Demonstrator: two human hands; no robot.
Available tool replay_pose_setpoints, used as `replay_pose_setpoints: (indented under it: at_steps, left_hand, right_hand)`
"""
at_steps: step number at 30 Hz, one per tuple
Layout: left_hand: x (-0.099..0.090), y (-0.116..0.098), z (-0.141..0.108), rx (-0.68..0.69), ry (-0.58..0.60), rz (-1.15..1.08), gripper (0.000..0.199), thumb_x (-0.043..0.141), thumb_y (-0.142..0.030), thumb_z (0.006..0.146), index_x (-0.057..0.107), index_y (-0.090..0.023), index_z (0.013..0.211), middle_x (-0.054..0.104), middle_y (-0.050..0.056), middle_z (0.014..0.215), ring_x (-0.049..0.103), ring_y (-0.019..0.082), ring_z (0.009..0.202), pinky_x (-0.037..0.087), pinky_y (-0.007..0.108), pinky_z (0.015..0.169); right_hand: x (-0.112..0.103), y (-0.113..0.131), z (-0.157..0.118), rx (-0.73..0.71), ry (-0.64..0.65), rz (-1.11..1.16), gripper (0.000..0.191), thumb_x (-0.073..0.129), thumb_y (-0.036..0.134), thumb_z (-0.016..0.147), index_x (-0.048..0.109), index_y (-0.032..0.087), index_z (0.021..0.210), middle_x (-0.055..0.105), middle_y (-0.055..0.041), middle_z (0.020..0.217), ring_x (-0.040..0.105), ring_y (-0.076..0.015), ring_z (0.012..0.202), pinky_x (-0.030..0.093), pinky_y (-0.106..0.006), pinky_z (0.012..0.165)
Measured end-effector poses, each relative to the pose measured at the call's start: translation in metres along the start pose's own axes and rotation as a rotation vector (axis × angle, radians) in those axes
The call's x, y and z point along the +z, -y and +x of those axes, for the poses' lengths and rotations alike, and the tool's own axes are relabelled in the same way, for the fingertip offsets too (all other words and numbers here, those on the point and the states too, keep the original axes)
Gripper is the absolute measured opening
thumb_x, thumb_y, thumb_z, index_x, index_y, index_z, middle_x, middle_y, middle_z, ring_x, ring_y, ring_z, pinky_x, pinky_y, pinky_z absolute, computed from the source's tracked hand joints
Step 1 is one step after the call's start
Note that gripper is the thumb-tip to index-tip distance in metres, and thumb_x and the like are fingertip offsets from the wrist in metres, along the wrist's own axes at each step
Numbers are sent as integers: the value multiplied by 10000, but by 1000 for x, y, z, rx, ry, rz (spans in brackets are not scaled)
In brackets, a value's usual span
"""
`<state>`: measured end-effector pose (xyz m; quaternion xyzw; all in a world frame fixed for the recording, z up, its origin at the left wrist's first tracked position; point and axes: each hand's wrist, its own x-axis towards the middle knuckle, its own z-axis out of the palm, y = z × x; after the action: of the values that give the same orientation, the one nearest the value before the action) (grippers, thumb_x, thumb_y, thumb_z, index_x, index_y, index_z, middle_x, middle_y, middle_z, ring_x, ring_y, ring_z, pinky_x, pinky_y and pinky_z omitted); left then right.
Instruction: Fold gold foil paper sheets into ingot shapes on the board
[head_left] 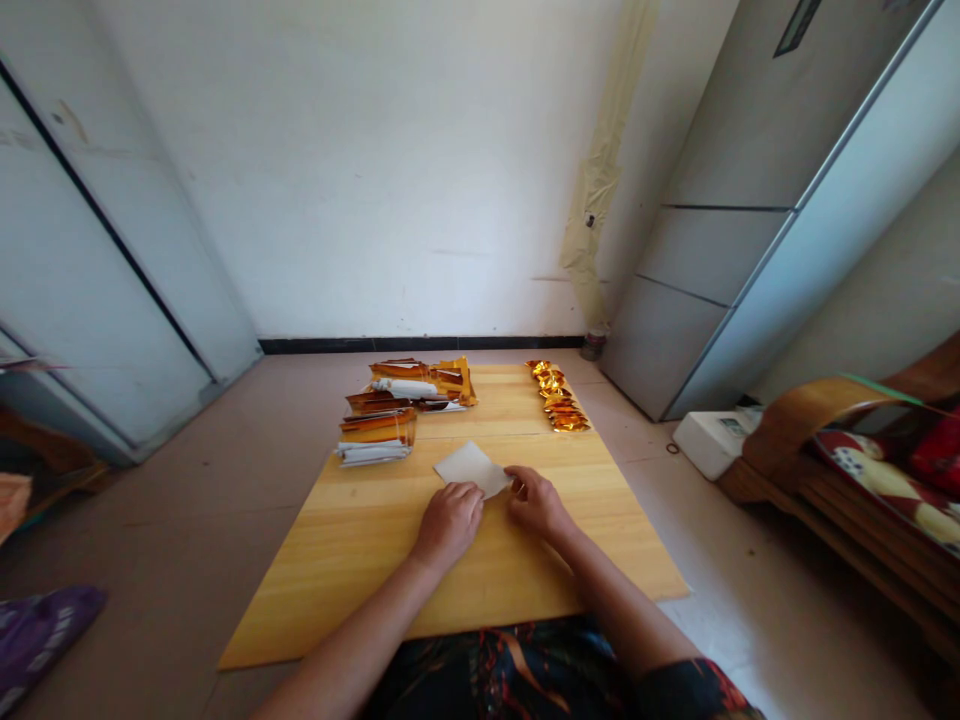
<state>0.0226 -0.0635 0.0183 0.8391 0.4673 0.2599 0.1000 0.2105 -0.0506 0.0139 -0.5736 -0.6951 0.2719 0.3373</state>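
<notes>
A small white sheet of paper (471,468) lies at an angle on the wooden board (540,560) in front of me. Along its near edge rests my left hand (450,520), fingers curled together on the paper with the tips partly hidden. My right hand (537,500) pinches the sheet's right corner between thumb and fingers. Beyond the left hand are stacks of amber foil wrappers (379,428) with white paper among them. At the board's far right, a row of crumpled, shiny gold foil packets (553,395) runs toward the back.
A grey fridge (705,250) stands at the back right, with a white box (712,443) on the floor beside a wooden seat (810,440). The white wall (390,200) rises behind the board. At the lower left lies a purple bag (49,635).
</notes>
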Motion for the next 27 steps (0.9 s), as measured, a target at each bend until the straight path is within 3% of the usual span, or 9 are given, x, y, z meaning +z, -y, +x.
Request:
replay_pose_setpoints:
  at_steps: [4, 7, 12, 16, 19, 22, 27]
  left_hand:
    - [-4, 7, -2, 39, 12, -71, 260, 426, -157, 849, 673, -212, 910, 675, 72, 944, 586, 204, 920, 442, 342, 840]
    - [-7, 10, -3, 69, 28, -102, 267, 432, -151, 839, 681, -216, 906, 682, 64, 949, 590, 194, 918, 447, 338, 847]
    - [-9, 18, -6, 118, 2, -127, 211, 477, -154, 799, 681, -196, 767, 683, 72, 960, 589, 197, 947, 449, 343, 865]
    - [-9, 22, -8, 100, 1, -151, 178, 496, -176, 792, 668, -194, 753, 687, 68, 982, 603, 191, 954, 441, 329, 875]
    - [-8, 24, -6, 6, 14, -148, 197, 471, -223, 831, 665, -194, 811, 697, 55, 919, 615, 178, 886, 437, 297, 828]
    - [-7, 24, -1, -168, 21, -164, 239, 436, -293, 868, 650, -193, 832, 684, 30, 791, 606, 153, 754, 422, 246, 702]
    - [-4, 24, 16, -441, -87, -191, 239, 420, -341, 889, 616, -205, 903, 677, 11, 789, 598, 131, 715, 375, 213, 641]
  right_hand:
    - [-13, -4, 0, -323, 25, -286, 628, 501, 59, 585, 551, 201, 1195, 531, -100, 1217, 489, -216, 1110, 422, -366, 929]
    - [-9, -3, 5, -531, 110, -326, 631, 532, 84, 591, 543, 179, 1214, 461, -120, 1341, 405, -248, 1224, 362, -403, 998]
    - [4, -3, 9, -639, 174, -293, 338, 538, 160, 741, 611, 170, 1071, 663, -93, 1043, 589, -193, 986, 431, -315, 873]
    - [4, -4, 6, -709, 146, -272, 161, 550, 224, 799, 640, 181, 924, 686, -74, 970, 615, -176, 924, 422, -284, 831]
    - [2, -2, 5, -653, 141, -310, 153, 508, 257, 853, 640, 181, 834, 685, -59, 851, 619, -157, 840, 411, -261, 785]
    - [3, 3, 8, -498, 153, -290, 253, 452, 262, 894, 633, 182, 737, 648, -22, 691, 590, -127, 690, 394, -216, 691]
    - [12, 11, 22, -169, 46, -156, 262, 404, 311, 920, 644, 207, 917, 666, -2, 766, 582, -111, 678, 366, -179, 613]
